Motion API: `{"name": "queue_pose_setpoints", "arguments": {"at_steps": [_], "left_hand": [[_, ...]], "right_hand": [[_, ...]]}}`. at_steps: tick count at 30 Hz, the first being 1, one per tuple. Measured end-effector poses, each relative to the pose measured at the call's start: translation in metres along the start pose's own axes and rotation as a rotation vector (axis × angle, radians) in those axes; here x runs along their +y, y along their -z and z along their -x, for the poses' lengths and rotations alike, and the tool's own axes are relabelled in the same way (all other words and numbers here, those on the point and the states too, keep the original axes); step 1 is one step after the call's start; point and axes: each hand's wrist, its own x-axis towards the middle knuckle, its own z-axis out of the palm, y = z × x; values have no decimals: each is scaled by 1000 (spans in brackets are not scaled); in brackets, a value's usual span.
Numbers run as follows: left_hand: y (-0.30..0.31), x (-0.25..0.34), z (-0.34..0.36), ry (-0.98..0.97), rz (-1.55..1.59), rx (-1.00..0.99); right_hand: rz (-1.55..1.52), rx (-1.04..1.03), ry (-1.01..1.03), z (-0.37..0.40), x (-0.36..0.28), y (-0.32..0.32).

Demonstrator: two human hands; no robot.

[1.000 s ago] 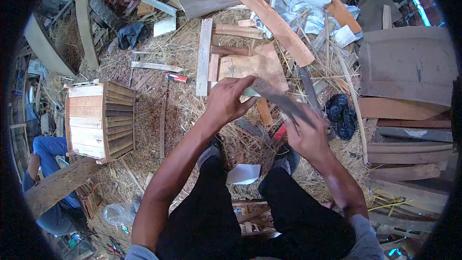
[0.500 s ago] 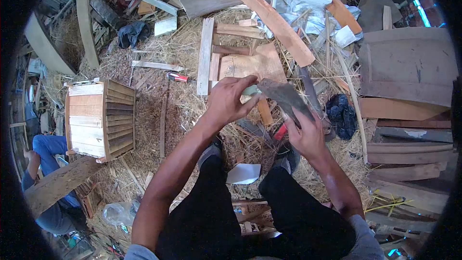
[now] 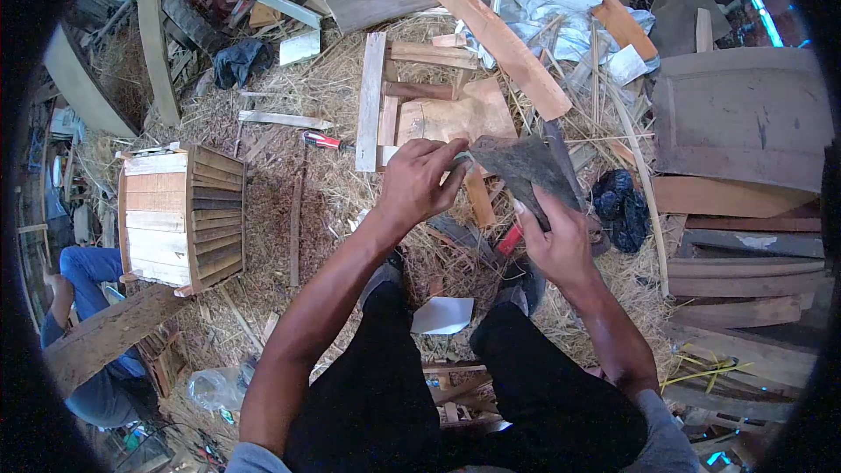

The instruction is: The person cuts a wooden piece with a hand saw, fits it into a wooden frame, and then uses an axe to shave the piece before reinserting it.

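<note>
My right hand [image 3: 554, 241] grips a dark, broad flat blade [image 3: 526, 166] by its lower end and holds it up over the straw. My left hand [image 3: 420, 182] pinches a small pale greenish piece [image 3: 459, 158] against the blade's left tip. Both hands are close together in the middle of the view, above my knees in black trousers. What the pale piece is cannot be told.
Straw and scrap wood cover the ground: a long plank [image 3: 491, 31], a flat board [image 3: 451, 118], a red-handled tool [image 3: 322, 141]. A slatted wooden crate [image 3: 184, 215] stands at left. Another person in jeans [image 3: 83, 276] sits at far left. Stacked boards [image 3: 745, 123] lie at right.
The blade has swung upward and turned its broad face toward me. My left hand has slid up along its tip with the pale piece. My right hand has risen slightly.
</note>
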Motion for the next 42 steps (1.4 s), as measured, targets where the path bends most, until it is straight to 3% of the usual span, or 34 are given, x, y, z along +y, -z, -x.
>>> {"name": "queue_pose_setpoints", "arguments": {"at_steps": [4,10,14,17,18,21,28,34,38,42], "left_hand": [[0,0,1,14,16,-23],[25,4,-7,31,33,-255],[33,-6,-21,-79,-254,-356],[28,-5,-31,133,-238,-696],[26,-4,-26,42,-235,-546],[19,-2,-22,15,-273,-493],[13,-2,-24,71,-346,-468],[14,-2,-25,97,-374,-478],[20,2,-29,120,-375,-523],[17,0,-29,134,-363,-513]], "right_hand": [[1,-29,4,0,-5,3],[-31,-22,-15,3,-4,3],[-58,-63,-24,6,-8,0],[-14,-109,-41,4,-8,-2],[-14,-97,-22,3,-7,-2],[-4,-118,-18,0,-6,-2],[11,-187,-5,0,-7,-5],[26,-57,164,0,-29,5],[111,-315,-33,-11,-19,2],[90,-123,202,-10,-21,5]]}}
